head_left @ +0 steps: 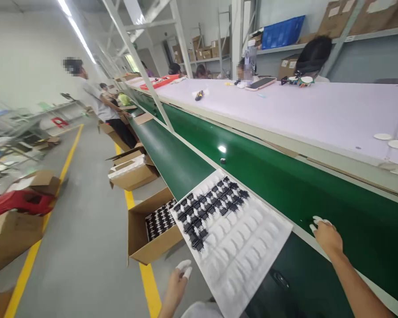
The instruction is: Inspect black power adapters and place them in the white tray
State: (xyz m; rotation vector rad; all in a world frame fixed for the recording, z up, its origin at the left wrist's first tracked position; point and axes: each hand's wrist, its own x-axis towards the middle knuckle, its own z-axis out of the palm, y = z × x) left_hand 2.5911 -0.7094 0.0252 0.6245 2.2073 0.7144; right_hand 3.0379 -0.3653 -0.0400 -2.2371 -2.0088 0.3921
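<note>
From my remote view, the green conveyor belt (348, 229) runs along the factory aisle (86, 265) — on it a white blister tray (239, 251) of black parts (199, 216), beside it a cardboard carton (139, 234) packed with more — my left hand (175, 287) and right hand (328, 238) open, empty.

I watch this work through one camera only, and the person wears it on the head. It looks forward and down along the green conveyor belt (182, 154), and the picture seems a little tilted. The left hand (175, 289) and the right hand (328, 238) are close to the camera, near the bottom edge, while the long white table (252, 110) goes far toward the back.
</note>
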